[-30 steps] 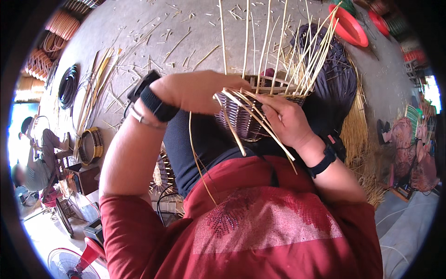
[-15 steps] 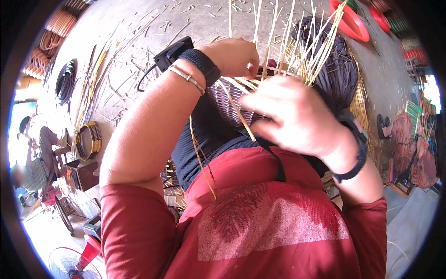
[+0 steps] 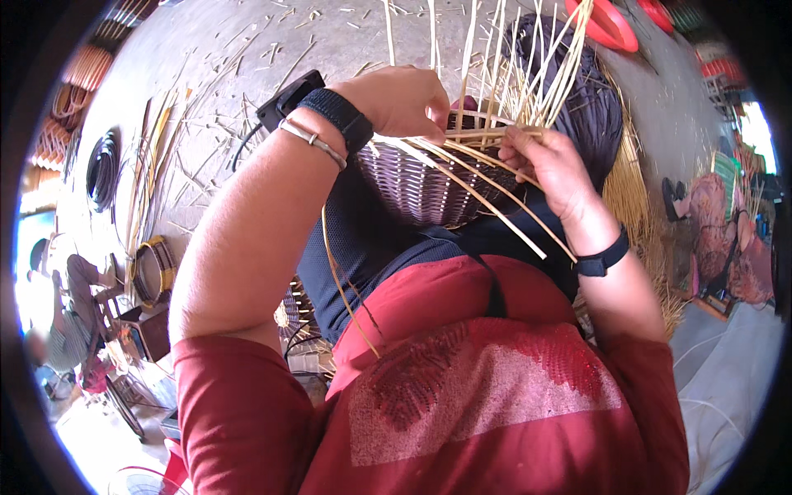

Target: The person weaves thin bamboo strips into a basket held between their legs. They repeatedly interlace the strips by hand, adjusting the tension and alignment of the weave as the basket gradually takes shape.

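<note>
A dark brown woven basket (image 3: 417, 188) rests in my lap, with pale cane strands (image 3: 569, 74) standing up from its far and right sides. My left hand (image 3: 400, 103) is curled over the left part of the rim, closed there; some of its fingers are hidden. At the rim's right end, my right hand (image 3: 549, 165) pinches a pale cane strand (image 3: 521, 132) that runs along the rim. Several loose cane ends (image 3: 487, 202) hang over the near side of the basket, slanting down to the right between my hands.
Dark purple sheeting (image 3: 598, 124) lies beyond the basket, near a bundle of straw-coloured cane (image 3: 631, 181). A red basin (image 3: 606, 25) is at the far right. Cane scraps litter the floor (image 3: 206, 58). A black coil (image 3: 102, 169) lies left. Another person (image 3: 78, 305) sits at far left.
My right hand has moved right and up, away from the near side of the basket to the rim's right end. More loose cane ends now show, and the left hand stays on the rim.
</note>
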`<state>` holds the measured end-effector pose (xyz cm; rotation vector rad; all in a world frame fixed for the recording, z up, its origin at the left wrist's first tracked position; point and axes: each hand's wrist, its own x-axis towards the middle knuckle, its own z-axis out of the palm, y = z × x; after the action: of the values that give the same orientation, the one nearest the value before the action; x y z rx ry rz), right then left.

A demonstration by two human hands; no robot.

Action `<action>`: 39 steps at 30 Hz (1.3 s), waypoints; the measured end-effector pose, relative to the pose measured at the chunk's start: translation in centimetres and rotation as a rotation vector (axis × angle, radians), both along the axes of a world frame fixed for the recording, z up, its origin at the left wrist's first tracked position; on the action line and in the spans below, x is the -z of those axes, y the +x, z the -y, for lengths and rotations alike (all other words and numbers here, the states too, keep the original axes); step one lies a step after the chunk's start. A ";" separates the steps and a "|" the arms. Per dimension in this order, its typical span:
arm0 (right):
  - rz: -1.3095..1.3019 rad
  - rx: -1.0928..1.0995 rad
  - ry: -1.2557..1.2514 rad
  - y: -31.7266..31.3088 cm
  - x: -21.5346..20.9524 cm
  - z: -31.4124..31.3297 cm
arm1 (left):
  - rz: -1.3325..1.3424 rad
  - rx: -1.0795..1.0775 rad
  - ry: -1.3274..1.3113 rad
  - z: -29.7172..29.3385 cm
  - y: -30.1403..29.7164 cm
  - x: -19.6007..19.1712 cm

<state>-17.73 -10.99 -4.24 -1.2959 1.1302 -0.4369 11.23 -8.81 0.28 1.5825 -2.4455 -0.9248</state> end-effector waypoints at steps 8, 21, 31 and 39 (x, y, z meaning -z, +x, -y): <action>-0.059 -0.070 -0.193 1.9 -1.8 2.2 | 0.022 -0.069 -0.089 -0.5 -0.3 1.3; -0.314 -0.232 -1.186 10.9 -1.0 6.3 | 0.132 -0.167 -0.050 -0.7 -1.3 1.1; -0.466 -0.536 -1.310 1.5 -3.5 1.4 | 0.166 -0.182 0.176 1.3 -1.7 0.0; -0.514 -0.744 -1.224 0.3 -1.9 1.6 | -0.009 -0.070 0.098 1.1 -0.5 1.7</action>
<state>-17.47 -12.55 -2.33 -2.8837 0.6174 -0.2008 10.74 -9.93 -1.41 1.6791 -2.3558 -1.0523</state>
